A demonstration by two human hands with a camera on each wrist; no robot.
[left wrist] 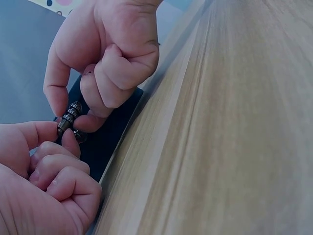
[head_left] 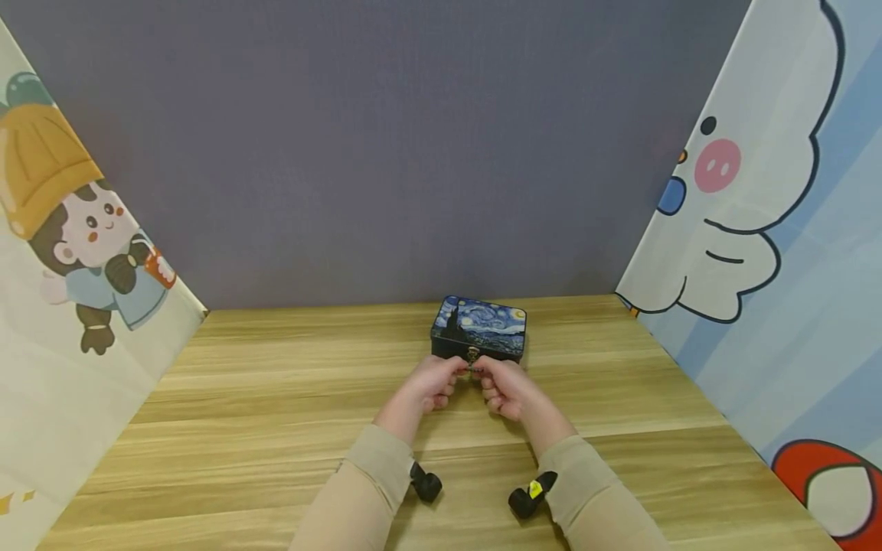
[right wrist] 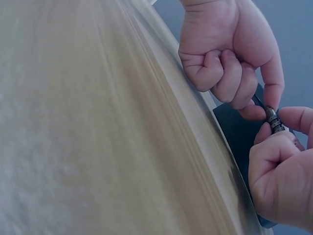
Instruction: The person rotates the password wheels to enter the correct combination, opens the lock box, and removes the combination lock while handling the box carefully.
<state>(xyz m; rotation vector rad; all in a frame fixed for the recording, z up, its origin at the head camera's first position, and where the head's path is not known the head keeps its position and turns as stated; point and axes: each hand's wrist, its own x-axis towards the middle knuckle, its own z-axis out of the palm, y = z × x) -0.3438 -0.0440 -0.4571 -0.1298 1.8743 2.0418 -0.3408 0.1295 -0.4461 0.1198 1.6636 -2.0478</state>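
Note:
A dark box point(head_left: 484, 325) with a swirling blue night-sky picture on its lid sits closed near the table's back edge. A metal clasp point(head_left: 472, 354) is on its front. In front of the clasp, my left hand point(head_left: 436, 380) and right hand point(head_left: 508, 386) meet around a small dark metal combination lock point(left wrist: 70, 117) with ringed dials. Thumb and index finger of each hand pinch one end of it, the other fingers curled in. Against the box front point(right wrist: 237, 127), the lock point(right wrist: 275, 121) is partly covered by fingertips; whether its shackle is fastened cannot be seen.
The wood-grain table point(head_left: 276, 413) stretches around the box on both sides. A grey panel point(head_left: 413, 153) rises behind it. Printed cartoon sheets stand at the left point(head_left: 103, 306) and right point(head_left: 744, 268). Black wrist cameras hang inside both sleeves.

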